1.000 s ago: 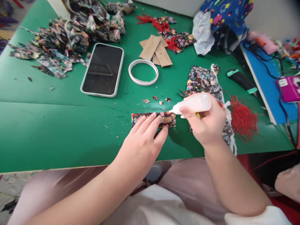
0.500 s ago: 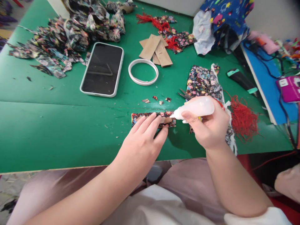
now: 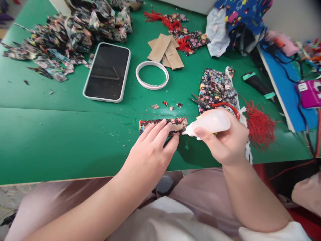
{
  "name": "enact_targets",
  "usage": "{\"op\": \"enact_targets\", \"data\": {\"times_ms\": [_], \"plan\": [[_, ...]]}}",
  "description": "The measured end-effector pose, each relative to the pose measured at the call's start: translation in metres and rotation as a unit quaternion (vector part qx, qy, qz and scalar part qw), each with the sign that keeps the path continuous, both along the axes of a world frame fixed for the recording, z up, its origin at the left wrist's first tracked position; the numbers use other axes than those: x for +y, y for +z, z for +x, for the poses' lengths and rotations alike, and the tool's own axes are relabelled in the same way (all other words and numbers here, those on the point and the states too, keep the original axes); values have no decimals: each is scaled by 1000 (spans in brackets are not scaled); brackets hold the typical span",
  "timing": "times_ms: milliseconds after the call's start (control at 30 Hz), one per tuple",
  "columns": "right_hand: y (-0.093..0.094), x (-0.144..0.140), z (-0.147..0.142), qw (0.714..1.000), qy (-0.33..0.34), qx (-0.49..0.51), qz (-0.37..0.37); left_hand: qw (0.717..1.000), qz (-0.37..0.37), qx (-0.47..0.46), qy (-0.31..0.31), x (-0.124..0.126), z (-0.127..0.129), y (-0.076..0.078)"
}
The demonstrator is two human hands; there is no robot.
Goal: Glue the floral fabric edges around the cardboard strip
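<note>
Bottle shifted bodyward, right fingers curled round, left fingers across strip

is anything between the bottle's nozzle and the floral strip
Nothing visible is: the nozzle is at the right end of the floral strip. The left hand covers its middle, and the scissors lie beyond the bottle.

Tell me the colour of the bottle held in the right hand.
The bottle is translucent white, best seen in the head view.
</note>
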State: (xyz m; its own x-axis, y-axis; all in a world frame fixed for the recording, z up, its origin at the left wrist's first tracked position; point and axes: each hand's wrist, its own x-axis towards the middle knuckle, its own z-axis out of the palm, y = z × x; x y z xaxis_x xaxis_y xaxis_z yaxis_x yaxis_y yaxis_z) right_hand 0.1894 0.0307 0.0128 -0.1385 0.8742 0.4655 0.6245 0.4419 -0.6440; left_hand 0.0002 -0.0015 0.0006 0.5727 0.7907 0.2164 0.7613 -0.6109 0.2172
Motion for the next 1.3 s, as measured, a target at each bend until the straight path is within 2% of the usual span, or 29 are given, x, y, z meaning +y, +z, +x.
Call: {"op": "enact_targets", "data": {"times_ms": [567,800,1067,1300], "plan": [[1,2,-2,1000,3,-17,15,1000,1,1,-3,0,0,1],[2,3,-1,1000,-17,-11,-2,1000,5,-4,-2,0,0,0],[1,3,-1,1000,0,-2,-19,1000,8,-1,-1,1,1,-1],[1,5,-3,1000,-11,-6,-14,1000,6,2,0,0,0,1]]}}
